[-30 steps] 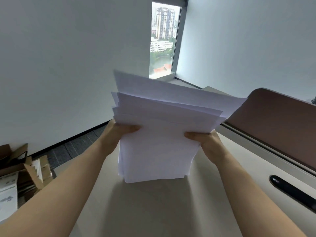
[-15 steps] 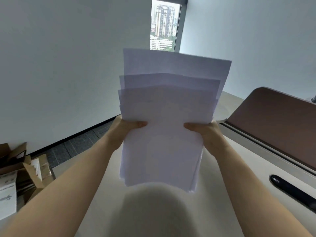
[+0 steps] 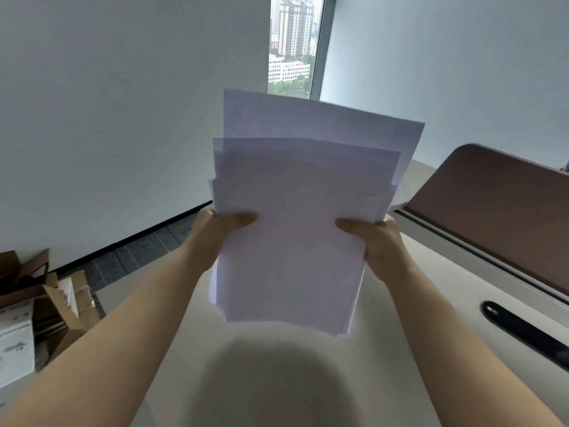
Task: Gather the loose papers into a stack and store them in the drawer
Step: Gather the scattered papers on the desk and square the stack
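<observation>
My left hand (image 3: 215,234) and right hand (image 3: 374,241) grip the uneven papers (image 3: 295,217); next, probably squaring them on the desk (image 3: 400,349) at six o'clock.

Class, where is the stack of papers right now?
In the head view's centre, the stack of papers is held upright above the desk, between the left hand and right hand.

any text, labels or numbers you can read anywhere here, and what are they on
None can be read.
White paper stack, held by left hand and right hand: the facing sheet looks blank.
White cardboard box at lower left: grey markings, too blurred to read.
Buildings through the narrow window: no legible signs.
</observation>
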Demonstrator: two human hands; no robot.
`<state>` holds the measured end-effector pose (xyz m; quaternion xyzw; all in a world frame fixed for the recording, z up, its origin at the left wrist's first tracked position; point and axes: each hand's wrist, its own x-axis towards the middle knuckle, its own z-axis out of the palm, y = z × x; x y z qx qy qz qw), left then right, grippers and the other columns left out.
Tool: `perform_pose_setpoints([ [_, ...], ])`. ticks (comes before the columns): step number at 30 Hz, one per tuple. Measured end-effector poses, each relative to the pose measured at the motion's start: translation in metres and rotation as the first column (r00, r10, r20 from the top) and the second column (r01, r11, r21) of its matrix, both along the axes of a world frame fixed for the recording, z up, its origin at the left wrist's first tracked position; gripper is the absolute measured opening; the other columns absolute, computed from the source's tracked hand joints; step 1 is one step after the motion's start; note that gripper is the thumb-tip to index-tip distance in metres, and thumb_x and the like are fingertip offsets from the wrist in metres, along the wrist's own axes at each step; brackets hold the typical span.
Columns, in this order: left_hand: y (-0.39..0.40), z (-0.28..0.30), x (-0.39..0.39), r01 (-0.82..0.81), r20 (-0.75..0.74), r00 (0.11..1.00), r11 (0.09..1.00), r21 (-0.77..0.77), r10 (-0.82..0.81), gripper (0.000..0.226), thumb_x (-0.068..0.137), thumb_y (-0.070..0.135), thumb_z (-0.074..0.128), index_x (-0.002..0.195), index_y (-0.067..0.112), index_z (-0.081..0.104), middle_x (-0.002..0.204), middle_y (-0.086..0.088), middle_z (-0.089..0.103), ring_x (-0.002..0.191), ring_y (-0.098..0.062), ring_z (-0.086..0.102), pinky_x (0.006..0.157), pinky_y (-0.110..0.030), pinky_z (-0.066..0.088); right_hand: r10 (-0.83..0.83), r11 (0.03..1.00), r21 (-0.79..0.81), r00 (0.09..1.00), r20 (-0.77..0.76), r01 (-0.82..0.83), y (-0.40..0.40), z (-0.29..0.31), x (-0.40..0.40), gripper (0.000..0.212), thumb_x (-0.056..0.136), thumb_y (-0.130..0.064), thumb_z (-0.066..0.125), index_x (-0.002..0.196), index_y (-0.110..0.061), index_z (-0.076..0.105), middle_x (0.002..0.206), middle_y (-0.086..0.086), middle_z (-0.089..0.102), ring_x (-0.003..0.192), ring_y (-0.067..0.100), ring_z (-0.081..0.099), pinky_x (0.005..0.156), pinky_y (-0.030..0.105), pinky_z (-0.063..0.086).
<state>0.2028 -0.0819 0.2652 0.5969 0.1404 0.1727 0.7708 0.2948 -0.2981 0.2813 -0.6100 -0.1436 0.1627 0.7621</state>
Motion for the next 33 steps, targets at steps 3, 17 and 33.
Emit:
perform_pose_setpoints([
  [3,0.004,0.011,-0.002,0.008,0.063,0.998,0.999,0.040,-0.010,0.024,0.058,0.003,0.065,0.079,0.014,0.068,0.063,0.009,0.075,0.058,-0.007,0.071,0.055,-0.020,0.056,0.006,1.000,-0.002,0.997,0.079,-0.006,0.002,0.015,0.002,0.026,0.058,0.005,0.071,0.073,-0.016,0.070,0.063,-0.006,0.074,0.067,0.018,0.069,0.075,0.036,0.057],
  [17,-0.004,-0.006,0.017,0.094,-0.023,0.995,0.991,0.094,-0.093,0.047,0.035,0.025,0.073,0.082,0.025,0.069,0.070,0.013,0.075,0.069,-0.007,0.070,0.064,-0.023,0.056,0.025,0.995,-0.100,0.999,0.047,-0.020,-0.010,-0.012,0.014,0.046,0.050,-0.002,0.067,0.096,-0.004,0.065,0.085,0.007,0.069,0.076,0.021,0.066,0.073,0.033,0.054],
  [33,-0.014,0.002,0.025,0.007,-0.002,1.000,0.996,0.088,-0.007,0.028,0.052,0.005,0.069,0.076,0.019,0.067,0.059,0.013,0.074,0.055,-0.002,0.069,0.055,-0.018,0.057,-0.051,0.999,-0.002,0.999,0.007,0.051,0.000,-0.013,0.012,0.029,0.051,-0.004,0.069,0.078,-0.012,0.067,0.061,-0.008,0.073,0.061,0.014,0.067,0.066,0.030,0.057],
])
